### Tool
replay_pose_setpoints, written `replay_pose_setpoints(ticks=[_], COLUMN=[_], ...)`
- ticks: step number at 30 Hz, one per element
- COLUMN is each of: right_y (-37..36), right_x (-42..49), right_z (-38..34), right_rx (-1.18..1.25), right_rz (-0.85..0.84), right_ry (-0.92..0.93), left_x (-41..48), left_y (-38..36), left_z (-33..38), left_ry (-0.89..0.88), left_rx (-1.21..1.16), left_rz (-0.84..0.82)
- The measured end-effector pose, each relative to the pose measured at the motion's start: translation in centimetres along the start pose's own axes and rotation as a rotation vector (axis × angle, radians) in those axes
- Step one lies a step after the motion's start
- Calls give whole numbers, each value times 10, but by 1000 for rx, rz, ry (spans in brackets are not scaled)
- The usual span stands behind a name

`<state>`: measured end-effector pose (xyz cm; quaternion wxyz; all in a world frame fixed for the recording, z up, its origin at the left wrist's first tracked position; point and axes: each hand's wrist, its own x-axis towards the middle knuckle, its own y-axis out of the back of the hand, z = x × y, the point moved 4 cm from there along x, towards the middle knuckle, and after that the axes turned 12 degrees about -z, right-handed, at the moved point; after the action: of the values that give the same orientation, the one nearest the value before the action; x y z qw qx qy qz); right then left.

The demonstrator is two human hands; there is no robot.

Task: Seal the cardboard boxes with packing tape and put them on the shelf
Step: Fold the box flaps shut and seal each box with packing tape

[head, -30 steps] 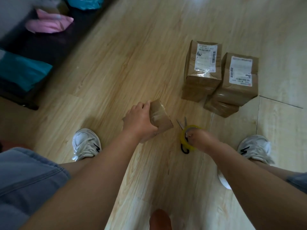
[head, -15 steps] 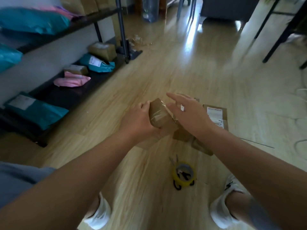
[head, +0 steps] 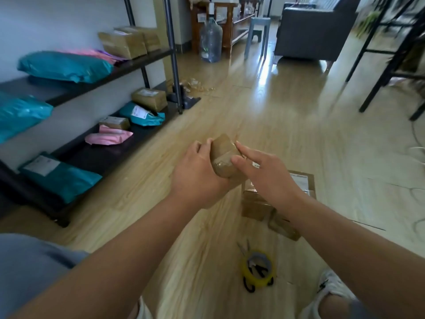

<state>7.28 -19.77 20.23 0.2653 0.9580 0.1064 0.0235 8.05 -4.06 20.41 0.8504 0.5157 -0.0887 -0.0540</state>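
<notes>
My left hand [head: 197, 176] grips a small taped cardboard box [head: 222, 157] in the air above the floor. My right hand [head: 264, 173] lies against the box's right side with straight fingers. A yellow roll of packing tape [head: 257, 270] lies on the floor below, on top of black-handled scissors [head: 249, 286]. Two stacks of labelled cardboard boxes [head: 257, 208] stand on the floor, partly hidden behind my right forearm. The black shelf [head: 115, 70] runs along the wall at the left.
The shelf holds teal mailer bags [head: 64, 65], pink mailers [head: 108, 137] and brown boxes [head: 124, 42]. A water jug [head: 210, 42], a stool [head: 257, 35], a dark sofa [head: 315, 31] and black table legs [head: 391, 56] stand farther off. My white shoe [head: 331, 288] is at lower right.
My right hand let go of the tape roll on the floor and came up to the box. My left hand lifted the box and the view rose toward the shelf.
</notes>
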Motion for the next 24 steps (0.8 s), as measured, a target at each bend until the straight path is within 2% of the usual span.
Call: replay_pose_setpoints(ticks=[3,5,8,11,16,20,24], right_y=[3,1,-3,-4,0,6,13], right_x=[1,1,-2,-1,12,10,8], right_z=[3,7,13,13,-1,1,-6], right_rx=[38,-33,-204,-284,-178,-25,35], right_rz=[63,125,196,172,37,152,132], right_ry=[-36,-40,-109,-144,-43,-18,-25], left_x=[2,2,3,5,15,18,20], left_y=[2,1,-2,-5,0,-1,-3], left_z=[-1,-1,-1,-3,-5,-6,-11], left_ry=[-13,3,13,26,18,8,72], left_rx=[69,67,82,84,65,47,-60], left_rz=[66,61,-10,-89,-82,-74,-161])
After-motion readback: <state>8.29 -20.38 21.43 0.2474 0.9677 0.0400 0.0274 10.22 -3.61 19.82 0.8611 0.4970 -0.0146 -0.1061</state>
